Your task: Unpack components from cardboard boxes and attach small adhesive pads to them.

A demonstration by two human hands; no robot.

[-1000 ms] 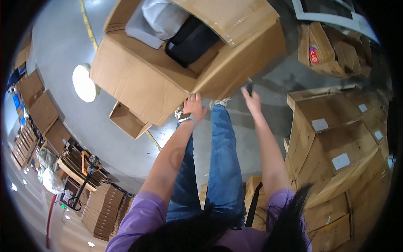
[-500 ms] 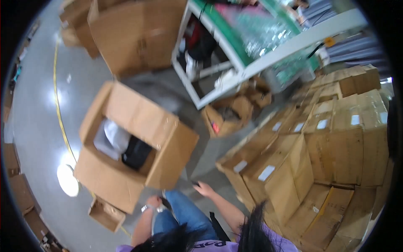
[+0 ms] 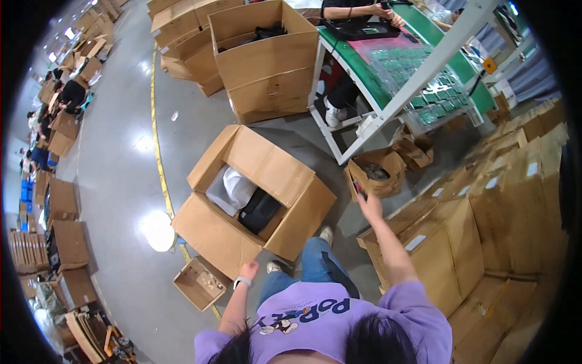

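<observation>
My left hand (image 3: 248, 270), with a pale band at the wrist, is closed beside the near flap of a large open carton (image 3: 212, 230); what it holds, if anything, is hidden. Inside that carton lie a white wrapped item (image 3: 239, 187) and a black item (image 3: 259, 211). My right arm stretches forward, and my right hand (image 3: 371, 208) is closed around a small dark object (image 3: 362, 196) whose kind I cannot make out. That hand is at the near edge of a small open carton (image 3: 388, 177) with dark contents.
Stacked cartons (image 3: 458, 236) line the right. Ahead, a tall carton (image 3: 267, 88) stands beside a green-topped workbench (image 3: 364, 67), where another person's hands (image 3: 388, 13) are busy. A small carton (image 3: 197, 282) sits left of my legs, near a yellow floor line (image 3: 159, 151).
My right hand has reached forward to the small carton, carrying the dark object. My left hand has moved from my leg to the large carton's near flap. The view has shifted and widened.
</observation>
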